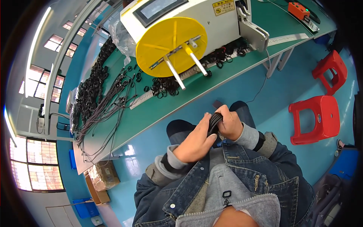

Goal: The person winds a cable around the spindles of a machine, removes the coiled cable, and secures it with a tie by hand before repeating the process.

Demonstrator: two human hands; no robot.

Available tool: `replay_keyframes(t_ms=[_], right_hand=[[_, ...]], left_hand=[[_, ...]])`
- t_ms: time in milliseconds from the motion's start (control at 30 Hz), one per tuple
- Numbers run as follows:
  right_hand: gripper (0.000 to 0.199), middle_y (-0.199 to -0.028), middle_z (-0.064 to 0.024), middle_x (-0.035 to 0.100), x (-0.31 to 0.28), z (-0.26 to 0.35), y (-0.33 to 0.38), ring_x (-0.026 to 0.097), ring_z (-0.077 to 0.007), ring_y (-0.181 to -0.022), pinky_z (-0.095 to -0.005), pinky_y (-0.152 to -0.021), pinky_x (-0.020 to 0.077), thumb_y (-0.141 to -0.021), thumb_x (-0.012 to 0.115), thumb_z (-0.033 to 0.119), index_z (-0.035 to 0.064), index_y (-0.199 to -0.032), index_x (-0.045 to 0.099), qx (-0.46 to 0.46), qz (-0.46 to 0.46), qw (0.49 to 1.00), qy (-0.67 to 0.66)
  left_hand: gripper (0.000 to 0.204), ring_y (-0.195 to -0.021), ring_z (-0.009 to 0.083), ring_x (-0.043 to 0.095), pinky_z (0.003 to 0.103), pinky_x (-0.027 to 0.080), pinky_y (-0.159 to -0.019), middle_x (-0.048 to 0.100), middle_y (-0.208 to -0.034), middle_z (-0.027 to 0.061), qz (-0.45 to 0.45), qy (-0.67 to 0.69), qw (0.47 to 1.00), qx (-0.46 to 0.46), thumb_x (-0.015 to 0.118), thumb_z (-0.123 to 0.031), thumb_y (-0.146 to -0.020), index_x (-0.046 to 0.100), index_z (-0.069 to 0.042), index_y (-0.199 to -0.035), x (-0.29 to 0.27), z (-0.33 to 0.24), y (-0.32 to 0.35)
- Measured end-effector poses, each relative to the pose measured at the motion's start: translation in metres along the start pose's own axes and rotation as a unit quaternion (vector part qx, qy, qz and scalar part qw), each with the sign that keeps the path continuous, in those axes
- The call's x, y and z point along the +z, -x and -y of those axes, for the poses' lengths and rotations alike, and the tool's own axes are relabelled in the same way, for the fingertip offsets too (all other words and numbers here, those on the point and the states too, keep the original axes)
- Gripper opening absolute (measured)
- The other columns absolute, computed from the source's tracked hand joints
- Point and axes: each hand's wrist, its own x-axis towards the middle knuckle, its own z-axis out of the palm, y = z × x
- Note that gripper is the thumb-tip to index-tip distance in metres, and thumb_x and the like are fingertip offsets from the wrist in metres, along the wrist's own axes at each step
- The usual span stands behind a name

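A coiled black cable (214, 123) is held above my lap, between my two hands. My left hand (193, 143) presses against its left side, fingers stretched along the coil and thumb near its lower end. My right hand (231, 125) is closed round the other side, with fingers curled over the top. Part of the coil is hidden behind the fingers. In front of me, a white machine (223, 26) stands on the green table (151, 109). Its round yellow disc (151, 45) carries two white pegs pointing toward me.
Loose dark cables (109, 102) lie at the table's left, beside a heap of coiled black cables (89, 87). More small coils sit under the machine by a metal ruler (141, 99). Red stools (321, 117) stand at right; a cardboard box (100, 189) is on the floor at left.
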Motion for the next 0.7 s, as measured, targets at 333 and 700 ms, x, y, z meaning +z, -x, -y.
replay_keyframes(t_ms=[333, 700], right_hand=[[0.017, -0.061, -0.0163, 0.056, 0.009, -0.003, 0.017, 0.058, -0.0338, -0.055, -0.0402, -0.046, 0.0449, -0.073, 0.056, 0.007, 0.0037, -0.085, 0.044, -0.02, 0.063, 0.998, -0.008], [0.017, -0.062, -0.0156, 0.058, 0.003, -0.015, 0.012, 0.059, -0.0335, -0.058, -0.0401, -0.051, 0.0473, -0.065, 0.058, 0.007, 0.0033, -0.081, 0.053, -0.082, 0.184, 0.979, 0.024]], left_hand=[[0.045, -0.087, 0.014, 0.054, 0.027, 0.049, -0.068, 0.053, -0.104, 0.0126, 0.13, 0.489, 0.815, -0.283, 0.06, -0.02, -0.08, 0.043, 0.0, -0.115, 0.015, 0.0, -0.009], [0.019, -0.05, 0.0096, 0.052, 0.022, 0.04, -0.042, 0.057, -0.065, 0.0028, 0.245, 0.318, 0.889, -0.221, 0.058, -0.017, -0.081, 0.055, 0.0, -0.089, 0.018, 0.022, -0.004]])
